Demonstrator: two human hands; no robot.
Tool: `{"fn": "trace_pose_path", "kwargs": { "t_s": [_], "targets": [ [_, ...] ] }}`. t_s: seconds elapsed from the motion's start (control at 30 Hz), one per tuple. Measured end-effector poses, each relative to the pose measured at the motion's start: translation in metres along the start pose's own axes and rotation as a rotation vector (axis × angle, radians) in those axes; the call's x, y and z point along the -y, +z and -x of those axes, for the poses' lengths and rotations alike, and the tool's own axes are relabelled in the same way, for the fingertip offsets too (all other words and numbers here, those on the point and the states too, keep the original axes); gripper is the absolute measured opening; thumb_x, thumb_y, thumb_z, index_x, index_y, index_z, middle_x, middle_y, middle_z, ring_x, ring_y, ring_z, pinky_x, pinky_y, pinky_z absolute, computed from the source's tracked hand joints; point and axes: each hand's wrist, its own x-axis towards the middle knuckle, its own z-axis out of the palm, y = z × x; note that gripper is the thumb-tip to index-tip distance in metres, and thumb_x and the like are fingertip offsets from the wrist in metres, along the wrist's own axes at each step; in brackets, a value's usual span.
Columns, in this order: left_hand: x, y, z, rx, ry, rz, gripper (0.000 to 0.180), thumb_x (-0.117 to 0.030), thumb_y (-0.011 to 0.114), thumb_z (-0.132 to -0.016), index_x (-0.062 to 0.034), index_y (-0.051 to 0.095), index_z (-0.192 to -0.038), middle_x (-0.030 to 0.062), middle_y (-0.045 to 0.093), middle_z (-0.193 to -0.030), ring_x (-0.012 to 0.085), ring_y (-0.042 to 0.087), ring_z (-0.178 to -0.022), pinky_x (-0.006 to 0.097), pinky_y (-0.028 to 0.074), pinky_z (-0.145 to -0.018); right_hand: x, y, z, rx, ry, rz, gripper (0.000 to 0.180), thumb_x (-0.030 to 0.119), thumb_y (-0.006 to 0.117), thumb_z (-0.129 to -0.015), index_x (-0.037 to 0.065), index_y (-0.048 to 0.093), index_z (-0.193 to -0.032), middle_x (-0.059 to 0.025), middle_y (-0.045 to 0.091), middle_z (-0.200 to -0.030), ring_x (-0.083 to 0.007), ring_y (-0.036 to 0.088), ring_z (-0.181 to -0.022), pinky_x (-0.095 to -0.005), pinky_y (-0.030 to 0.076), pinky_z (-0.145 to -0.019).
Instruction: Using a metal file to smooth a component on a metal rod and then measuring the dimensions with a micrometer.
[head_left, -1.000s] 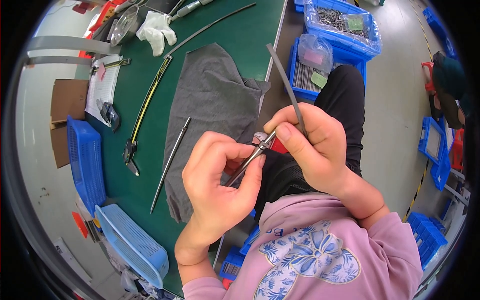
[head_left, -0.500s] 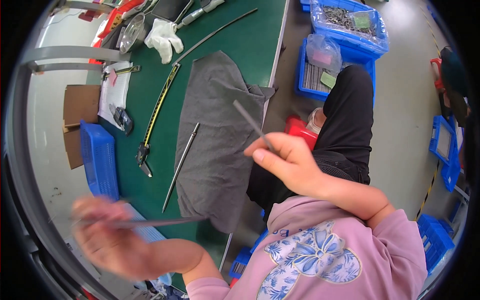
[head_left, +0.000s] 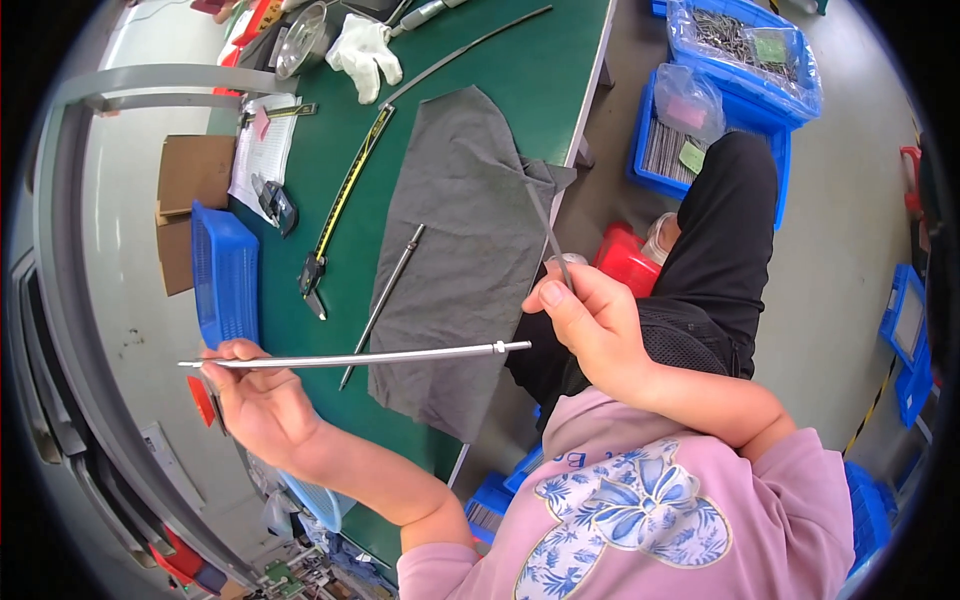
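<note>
Now left hand (head_left: 268, 400) swung out, pinching silver rod (head_left: 365, 358) by outer end; tip apart from right hand (head_left: 600, 330), gripping dark strip (head_left: 547, 230): contact work apparently paused.

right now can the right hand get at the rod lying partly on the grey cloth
Probably yes: the lying rod has its upper end uncovered, only grey cloth between. But the right hand holds a dark strip, and the raised rod in the left hand crosses in front of the lower part.
</note>
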Motion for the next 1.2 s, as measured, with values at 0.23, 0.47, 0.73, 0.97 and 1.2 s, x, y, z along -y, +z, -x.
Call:
{"fn": "trace_pose_path", "kwargs": {
  "t_s": [0.23, 0.47, 0.73, 0.97, 1.2],
  "targets": [
    [0.017, -0.016, 0.010, -0.066, -0.100, 0.152, 0.017, -0.011, 0.053, -0.094, 0.0051, 0.058, -0.097, 0.0143, 0.060, -0.090, 0.0243, 0.062, -0.089, 0.036, 0.056, -0.088, -0.001, -0.011, 0.011, 0.136, 0.154, -0.031, 0.026, 0.020, 0.055, -0.096, 0.001, 0.059, -0.078, 0.0038, 0.052, -0.067, -0.0030, 0.044, -0.063, -0.0215, 0.037, -0.057],
    [0.053, -0.018, 0.072, -0.315, -0.151, -0.170, 0.025, -0.020, 0.054, -0.095, -0.0013, 0.056, -0.112, 0.0114, 0.061, -0.101, 0.0223, 0.062, -0.093, 0.033, 0.054, -0.082, 0.006, -0.033, -0.011, -0.062, -0.010, 0.107, 0.018, 0.013, 0.055, -0.094, 0.001, 0.058, -0.081, 0.0035, 0.054, -0.069, -0.0027, 0.045, -0.063, -0.0200, 0.036, -0.056],
    [0.019, -0.033, 0.110, -0.225, -0.722, -0.215, 0.039, -0.024, 0.048, -0.093, 0.0079, 0.057, -0.113, 0.0117, 0.062, -0.102, 0.0200, 0.062, -0.078, 0.031, 0.052, -0.061, 0.009, -0.038, -0.040, -0.046, -0.127, 0.272, 0.019, 0.013, 0.056, -0.092, 0.001, 0.056, -0.078, 0.0027, 0.050, -0.064, -0.0026, 0.043, -0.061, -0.0214, 0.034, -0.054],
    [0.079, 0.059, 0.074, 0.644, 0.063, -1.210, 0.014, -0.002, 0.068, -0.075, -0.0010, 0.068, -0.089, 0.0091, 0.059, -0.078, 0.0189, 0.058, -0.066, 0.030, 0.047, -0.061, 0.015, -0.036, -0.040, -0.047, -0.127, 0.352, 0.020, 0.014, 0.056, -0.093, 0.000, 0.054, -0.078, 0.0024, 0.051, -0.063, -0.0026, 0.043, -0.057, -0.0222, 0.035, -0.050],
    [0.136, 0.083, 0.052, 0.835, 0.178, -1.169, 0.014, -0.002, 0.072, -0.069, -0.0038, 0.066, -0.082, 0.0058, 0.056, -0.075, 0.0225, 0.057, -0.065, 0.033, 0.045, -0.058, 0.013, -0.039, -0.040, -0.066, -0.229, 0.518, 0.022, 0.013, 0.057, -0.090, -0.001, 0.052, -0.074, -0.0009, 0.048, -0.060, -0.0065, 0.039, -0.057, -0.0274, 0.034, -0.050]
  ]
}}
